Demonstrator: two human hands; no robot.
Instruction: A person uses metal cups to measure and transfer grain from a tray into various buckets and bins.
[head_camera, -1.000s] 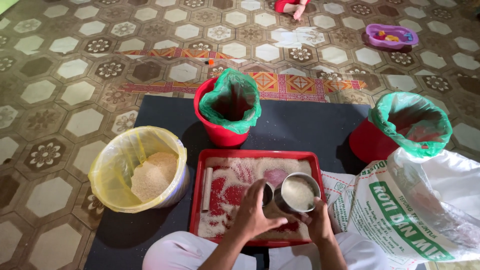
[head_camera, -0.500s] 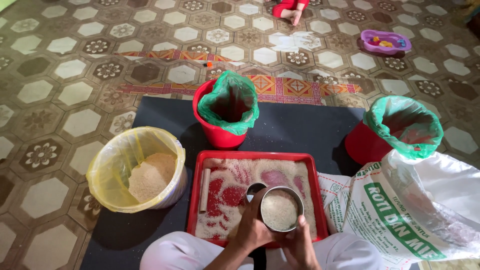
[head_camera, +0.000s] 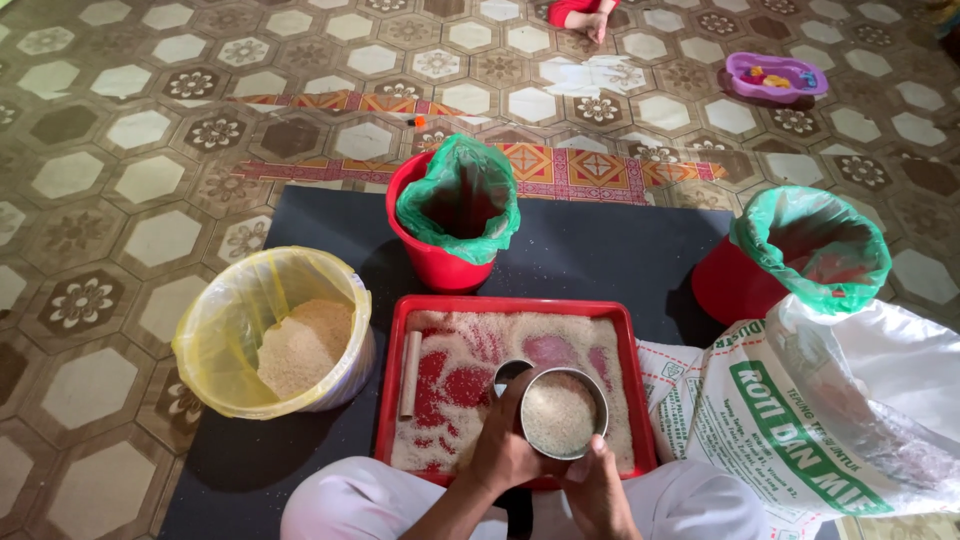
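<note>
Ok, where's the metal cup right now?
Head view, bottom centre: the metal cup, full of grain, is held by both hands over the near edge of the red tray.

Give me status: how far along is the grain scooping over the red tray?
Done: yellow-lined bucket holds a low heap of grain. In hand: left hand and right hand hold a metal cup full of grain over the red tray. Left: grain covers much of the tray; both green-lined red buckets look empty.
</note>
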